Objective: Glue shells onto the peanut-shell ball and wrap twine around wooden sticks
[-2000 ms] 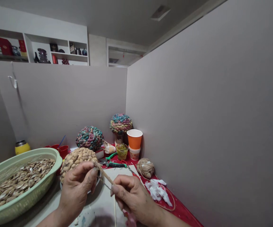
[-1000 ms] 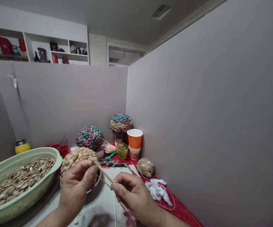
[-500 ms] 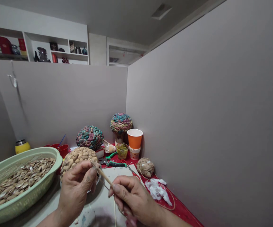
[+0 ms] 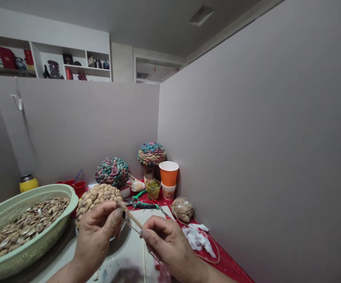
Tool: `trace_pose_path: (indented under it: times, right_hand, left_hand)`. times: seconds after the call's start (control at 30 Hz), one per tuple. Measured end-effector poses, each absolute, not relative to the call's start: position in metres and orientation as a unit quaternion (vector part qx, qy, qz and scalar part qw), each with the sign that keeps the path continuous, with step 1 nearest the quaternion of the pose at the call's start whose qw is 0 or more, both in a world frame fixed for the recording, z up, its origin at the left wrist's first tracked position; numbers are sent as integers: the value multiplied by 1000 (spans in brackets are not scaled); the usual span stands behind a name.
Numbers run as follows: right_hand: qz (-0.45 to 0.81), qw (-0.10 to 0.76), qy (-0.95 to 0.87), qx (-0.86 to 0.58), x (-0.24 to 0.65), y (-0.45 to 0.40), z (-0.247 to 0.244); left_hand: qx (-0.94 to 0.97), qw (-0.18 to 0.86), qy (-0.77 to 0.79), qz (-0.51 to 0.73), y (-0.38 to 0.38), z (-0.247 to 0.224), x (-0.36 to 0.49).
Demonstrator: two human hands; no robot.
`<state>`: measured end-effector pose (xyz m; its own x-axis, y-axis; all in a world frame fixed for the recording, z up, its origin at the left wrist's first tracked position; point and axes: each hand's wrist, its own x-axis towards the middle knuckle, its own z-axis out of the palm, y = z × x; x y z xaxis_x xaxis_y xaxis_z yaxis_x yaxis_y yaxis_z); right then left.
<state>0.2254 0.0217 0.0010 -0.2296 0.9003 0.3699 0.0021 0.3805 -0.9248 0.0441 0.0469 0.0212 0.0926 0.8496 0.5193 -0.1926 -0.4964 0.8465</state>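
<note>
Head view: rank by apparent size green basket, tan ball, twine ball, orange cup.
Green basket;
tan ball, partly hidden by the left hand;
then twine ball and orange cup, too alike to rank.

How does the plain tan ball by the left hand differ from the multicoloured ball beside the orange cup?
Colour: the tan ball is a plain tan, while the multicoloured ball mixes blue, pink and yellow.
Place: the tan ball is nearer, partly hidden by the left hand; the multicoloured ball is farther back, near the corner.
Pose: the multicoloured ball is raised on a stem; the tan ball sits lower.
Shared: both are rounded and covered in small, close-packed pieces.
</note>
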Motion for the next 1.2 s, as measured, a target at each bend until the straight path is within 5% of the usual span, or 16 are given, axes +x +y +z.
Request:
trace_pose_path:
  times: [0.43,0.93,1.03,1.2]
  right_hand:
    - [482,484,-659,-313,226,21,0]
    - [775,375,-484,-157,229,29,2]
    - [726,398,-520,-210,228,29,2]
    - [473,498,-644,-336,223,26,1]
  left_hand:
    - [602,432,287,607,48,21,45]
    - [584,447,319,598,43,28,48]
    - [576,454,325,597,43,30,49]
    - [543,472,332,611,46,27,47]
